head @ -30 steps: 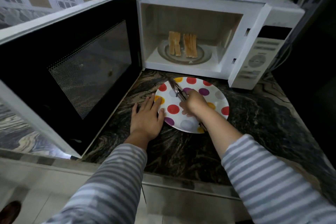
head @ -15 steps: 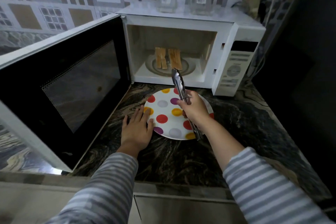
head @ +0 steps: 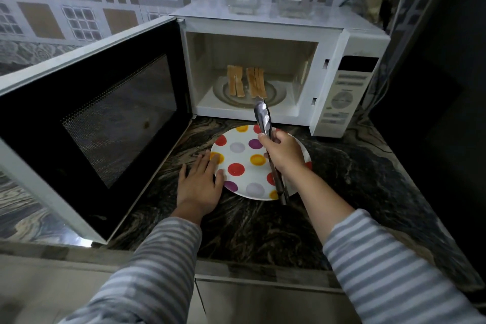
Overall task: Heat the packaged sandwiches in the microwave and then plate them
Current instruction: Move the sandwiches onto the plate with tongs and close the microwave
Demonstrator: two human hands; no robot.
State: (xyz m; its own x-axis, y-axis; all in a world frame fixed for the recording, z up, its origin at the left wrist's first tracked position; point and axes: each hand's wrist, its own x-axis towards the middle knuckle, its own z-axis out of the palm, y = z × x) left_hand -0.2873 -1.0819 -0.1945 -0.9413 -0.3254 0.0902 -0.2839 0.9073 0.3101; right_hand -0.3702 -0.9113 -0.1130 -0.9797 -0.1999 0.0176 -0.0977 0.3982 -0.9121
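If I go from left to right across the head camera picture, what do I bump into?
Microwave door → left hand → left sandwich → right sandwich → right hand holding tongs → microwave buttons.

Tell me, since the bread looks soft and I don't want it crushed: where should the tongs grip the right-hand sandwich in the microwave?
Probably across its near end, from the open front. The right sandwich stands on edge on the turntable, narrow end toward the door, so the tongs in the right hand can straddle its flat sides.
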